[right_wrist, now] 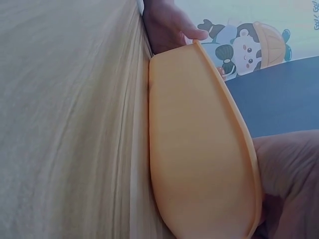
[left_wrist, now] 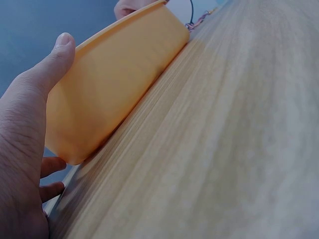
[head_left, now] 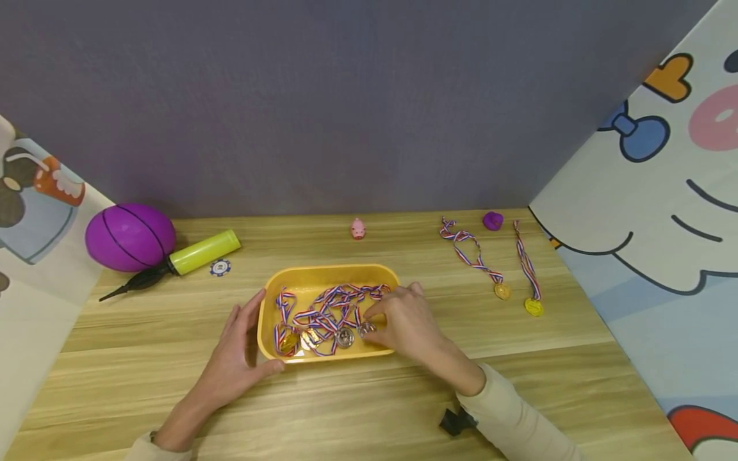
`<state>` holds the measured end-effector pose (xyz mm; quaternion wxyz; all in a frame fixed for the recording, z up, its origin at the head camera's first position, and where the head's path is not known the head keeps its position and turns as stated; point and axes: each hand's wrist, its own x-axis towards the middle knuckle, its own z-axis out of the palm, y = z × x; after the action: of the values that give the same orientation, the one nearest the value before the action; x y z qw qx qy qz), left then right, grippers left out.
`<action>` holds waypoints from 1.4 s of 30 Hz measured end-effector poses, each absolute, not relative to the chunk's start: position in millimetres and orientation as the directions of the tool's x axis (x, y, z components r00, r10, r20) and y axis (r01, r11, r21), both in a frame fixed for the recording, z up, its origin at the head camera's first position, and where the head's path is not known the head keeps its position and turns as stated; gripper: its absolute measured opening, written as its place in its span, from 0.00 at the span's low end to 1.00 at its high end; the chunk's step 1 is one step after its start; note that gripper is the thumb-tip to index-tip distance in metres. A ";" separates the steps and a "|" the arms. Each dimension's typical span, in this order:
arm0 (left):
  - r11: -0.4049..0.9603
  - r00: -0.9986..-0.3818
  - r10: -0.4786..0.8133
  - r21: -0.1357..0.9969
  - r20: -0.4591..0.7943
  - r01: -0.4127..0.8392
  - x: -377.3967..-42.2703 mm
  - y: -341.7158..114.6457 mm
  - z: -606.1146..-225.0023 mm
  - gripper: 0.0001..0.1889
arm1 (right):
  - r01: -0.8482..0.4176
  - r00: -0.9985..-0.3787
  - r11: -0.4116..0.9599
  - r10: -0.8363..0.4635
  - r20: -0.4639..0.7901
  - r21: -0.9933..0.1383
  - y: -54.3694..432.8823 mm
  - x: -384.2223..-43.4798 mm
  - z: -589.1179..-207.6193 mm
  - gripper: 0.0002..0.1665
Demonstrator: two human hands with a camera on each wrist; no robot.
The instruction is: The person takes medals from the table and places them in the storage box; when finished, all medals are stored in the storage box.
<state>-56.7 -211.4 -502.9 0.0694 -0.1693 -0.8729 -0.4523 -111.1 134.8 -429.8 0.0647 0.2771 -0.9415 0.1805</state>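
A yellow plastic tub stands on the wooden table with several medals on striped ribbons inside. My left hand holds its left end, fingers along the side and thumb at the front rim. My right hand reaches over the right rim, thumb and index finger at a silver medal in the front right of the tub. Beside it lie another silver medal and gold medals under tangled red, white and blue ribbons. In the right wrist view, the tub wall hides the right fingertips.
Two gold medals with ribbons lie on the right, near a purple toy. A pink pig toy sits at the back. Leftward are a purple ball, a yellow-green hand pump and a poker chip.
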 end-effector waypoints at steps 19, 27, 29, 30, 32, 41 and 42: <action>0.519 -0.930 0.237 0.772 0.283 0.367 -58.3 -211.7 -503.0 0.67 | -0.559 -0.825 0.718 -0.431 0.365 -0.415 141.0 -108.5 -437.1 0.21; 0.525 -0.931 0.235 0.769 0.280 0.364 -57.5 -211.1 -502.7 0.67 | -0.570 -0.819 0.669 -0.414 0.397 -0.477 146.7 -107.5 -440.8 0.21; 0.526 -0.930 0.235 0.768 0.281 0.365 -57.5 -211.1 -502.7 0.67 | -0.574 -0.816 0.658 -0.407 0.410 -0.488 149.2 -107.5 -441.8 0.22; 0.526 -0.930 0.235 0.767 0.284 0.367 -57.5 -211.1 -502.8 0.67 | -0.573 -0.816 0.650 -0.400 0.417 -0.499 150.6 -107.3 -441.8 0.22; 0.525 -0.927 0.237 0.765 0.290 0.374 -57.5 -211.0 -502.8 0.67 | -0.566 -0.821 0.642 -0.378 0.429 -0.517 153.9 -107.0 -441.9 0.22; 0.517 -0.920 0.239 0.761 0.310 0.391 -57.3 -211.3 -504.6 0.66 | -0.538 -0.839 0.569 -0.286 0.464 -0.622 175.1 -108.6 -445.1 0.19; 0.516 -0.919 0.240 0.761 0.313 0.394 -57.5 -211.3 -504.8 0.66 | -0.541 -0.837 0.559 -0.278 0.472 -0.629 178.2 -109.0 -446.1 0.19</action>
<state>-57.5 -211.3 -504.8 0.0844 -0.1827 -0.8665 -0.4569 -109.0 178.2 -446.1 0.1616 0.2358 -0.8679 0.4062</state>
